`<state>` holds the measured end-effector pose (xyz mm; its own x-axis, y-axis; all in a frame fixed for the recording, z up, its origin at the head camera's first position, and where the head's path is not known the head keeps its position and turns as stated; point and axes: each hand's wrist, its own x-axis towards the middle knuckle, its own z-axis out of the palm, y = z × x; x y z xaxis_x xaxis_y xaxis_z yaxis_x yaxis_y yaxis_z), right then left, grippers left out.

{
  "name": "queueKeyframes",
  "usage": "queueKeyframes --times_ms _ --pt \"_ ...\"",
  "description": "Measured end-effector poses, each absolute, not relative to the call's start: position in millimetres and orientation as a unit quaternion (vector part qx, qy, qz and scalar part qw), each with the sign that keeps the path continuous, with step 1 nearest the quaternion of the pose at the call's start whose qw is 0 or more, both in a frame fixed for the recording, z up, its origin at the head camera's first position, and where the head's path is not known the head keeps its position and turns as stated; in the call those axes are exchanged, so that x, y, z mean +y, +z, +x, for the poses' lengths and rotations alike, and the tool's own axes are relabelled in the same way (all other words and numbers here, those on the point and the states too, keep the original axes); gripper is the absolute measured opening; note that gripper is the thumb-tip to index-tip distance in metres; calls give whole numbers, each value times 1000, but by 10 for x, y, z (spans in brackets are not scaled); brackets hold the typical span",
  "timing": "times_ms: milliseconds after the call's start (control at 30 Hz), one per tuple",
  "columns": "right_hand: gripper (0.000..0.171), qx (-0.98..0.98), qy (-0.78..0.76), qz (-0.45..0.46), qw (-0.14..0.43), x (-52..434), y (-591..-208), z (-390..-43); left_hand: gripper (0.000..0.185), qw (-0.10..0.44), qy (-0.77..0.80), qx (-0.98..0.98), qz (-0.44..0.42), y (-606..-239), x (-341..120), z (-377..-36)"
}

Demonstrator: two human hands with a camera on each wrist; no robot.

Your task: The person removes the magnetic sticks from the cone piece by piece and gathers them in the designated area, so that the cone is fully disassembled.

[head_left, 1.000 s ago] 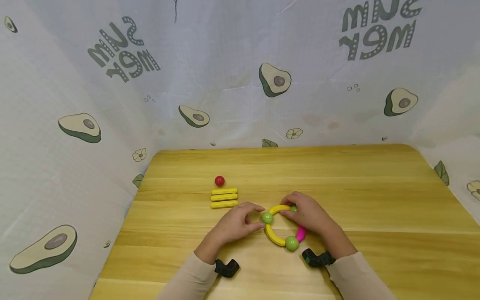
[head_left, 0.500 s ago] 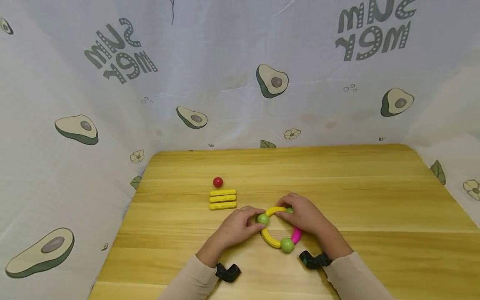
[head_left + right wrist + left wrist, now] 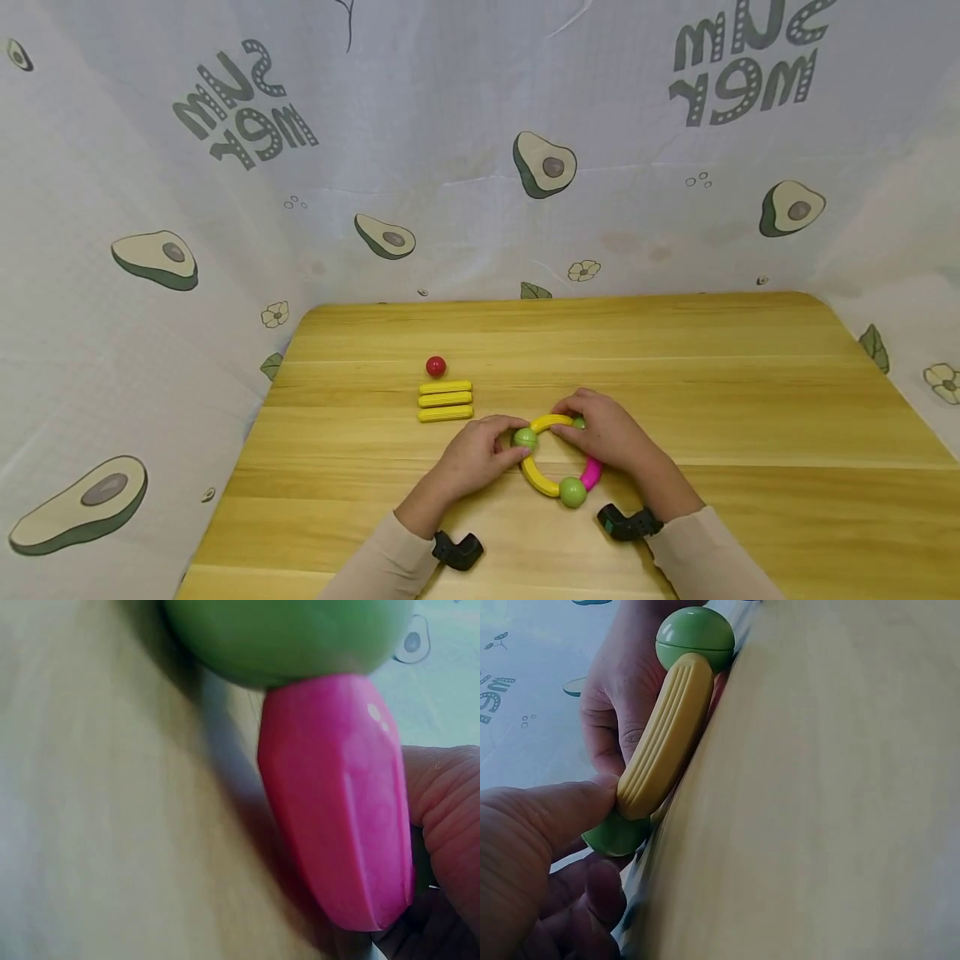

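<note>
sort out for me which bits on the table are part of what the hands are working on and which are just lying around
In hand:
- ring of curved yellow and pink pieces joined by green balls
- left hand pinching the left ball
- right hand gripping the ring's top right

Lying about:
- red ball
- three straight yellow sticks

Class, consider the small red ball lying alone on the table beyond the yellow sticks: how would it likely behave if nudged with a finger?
The red ball is round and glossy, so it would probably roll freely across the smooth wooden table. Nothing touches it, though the yellow sticks lie just nearer and might stop it that way. Being small, it is probably light.
</note>
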<state>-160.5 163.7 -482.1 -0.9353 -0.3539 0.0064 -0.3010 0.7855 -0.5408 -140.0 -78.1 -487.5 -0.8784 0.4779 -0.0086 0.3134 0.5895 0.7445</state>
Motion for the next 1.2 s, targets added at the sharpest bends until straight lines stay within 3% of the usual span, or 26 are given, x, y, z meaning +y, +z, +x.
queueKeyframes --times_ms 300,1200 --pt "16 944 -278 -175 40 1631 -4812 -1597 33 76 378 894 226 -4918 -768 -1394" --pt "16 947 -276 -165 24 1654 -4799 -1590 35 91 381 894 219 -4897 -763 -1377"
